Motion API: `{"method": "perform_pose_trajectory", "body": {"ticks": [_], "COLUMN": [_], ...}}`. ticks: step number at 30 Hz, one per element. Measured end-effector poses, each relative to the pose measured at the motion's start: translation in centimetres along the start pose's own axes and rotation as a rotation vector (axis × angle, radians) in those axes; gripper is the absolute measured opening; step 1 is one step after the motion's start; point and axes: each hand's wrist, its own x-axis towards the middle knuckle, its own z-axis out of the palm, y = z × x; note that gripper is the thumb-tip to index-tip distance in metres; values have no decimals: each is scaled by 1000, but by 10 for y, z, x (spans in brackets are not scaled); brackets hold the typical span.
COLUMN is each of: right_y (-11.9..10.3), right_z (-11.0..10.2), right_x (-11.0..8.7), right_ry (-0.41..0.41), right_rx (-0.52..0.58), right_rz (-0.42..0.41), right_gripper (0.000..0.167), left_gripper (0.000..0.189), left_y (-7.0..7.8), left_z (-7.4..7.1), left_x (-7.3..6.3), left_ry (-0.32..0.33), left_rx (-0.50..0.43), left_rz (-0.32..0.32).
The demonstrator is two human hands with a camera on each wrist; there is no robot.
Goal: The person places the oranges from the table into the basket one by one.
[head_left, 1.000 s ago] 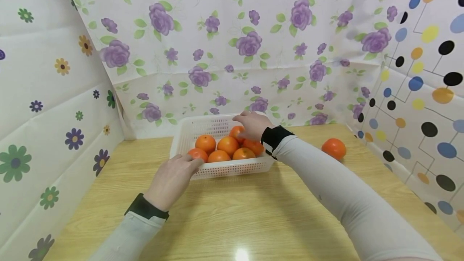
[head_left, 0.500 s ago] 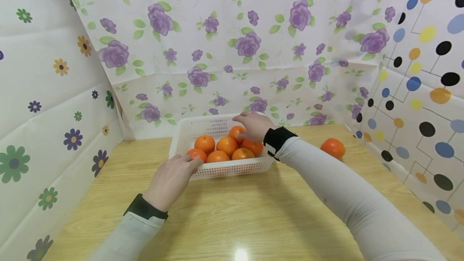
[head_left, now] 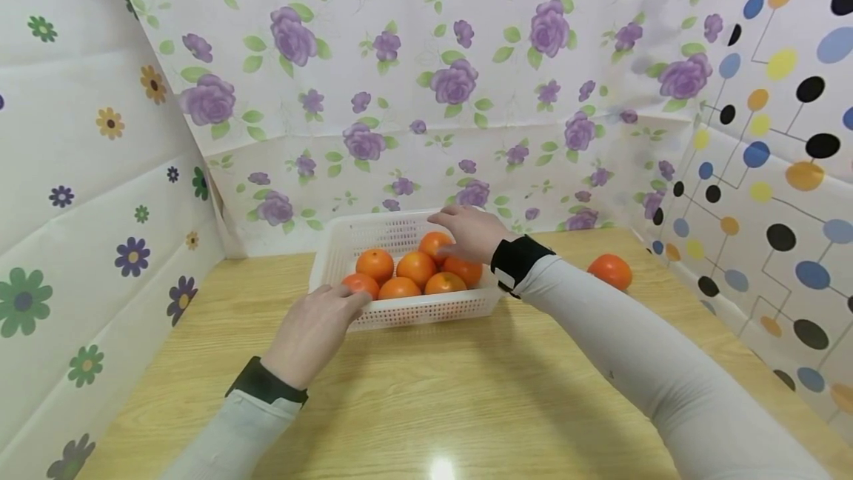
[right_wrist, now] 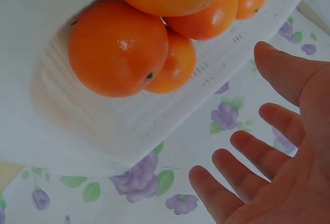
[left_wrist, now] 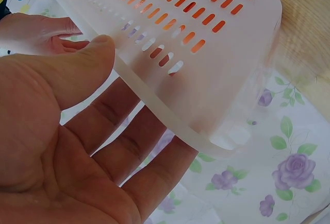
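A white perforated plastic basket [head_left: 426, 310] filled with several oranges [head_left: 416, 270] stands on the wooden table. My left hand [head_left: 318, 328] is at its front left corner. In the left wrist view the thumb [left_wrist: 93, 62] lies right at the basket's rim, and the other fingers extend behind that rim, fairly straight. My right hand [head_left: 474, 234] hovers over the basket's right end. Its fingers are spread and relaxed, with nothing between them and the nearest orange [right_wrist: 118, 49] a little apart, as the right wrist view shows.
A lone orange-red round fruit [head_left: 610, 272] lies on the table [head_left: 400, 398] to the right of the basket. Behind stands a wall sheet [head_left: 400, 95] with purple flowers. Patterned sheets flank the table, a daisy print [head_left: 100, 198] on the left and a dotted print [head_left: 766, 184] on the right.
The head view has shifted very slightly, and the right forearm has moved a little to the right. Both hands keep their places at the basket, and the fruit has not moved.
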Motion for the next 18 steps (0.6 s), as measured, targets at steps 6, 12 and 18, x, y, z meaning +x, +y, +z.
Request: {"method": "perform_pose_trajectory", "body": {"ticks": [6, 12, 18], "right_y": [-2, -4, -6], "right_z": [-4, -7, -7], "right_x": [-8, -15, -21], "right_ry": [5, 16, 30], "right_rx": [-28, -43, -39], "right_rz": [-31, -56, -68], "right_gripper": [66, 65, 65], "left_gripper": [30, 32, 31], "left_y": [0, 0, -1], "left_z": [1, 1, 2], "left_x": [0, 0, 0], "left_ry": [2, 0, 18], "left_rx": [3, 1, -4], "left_rz": [2, -4, 7]}}
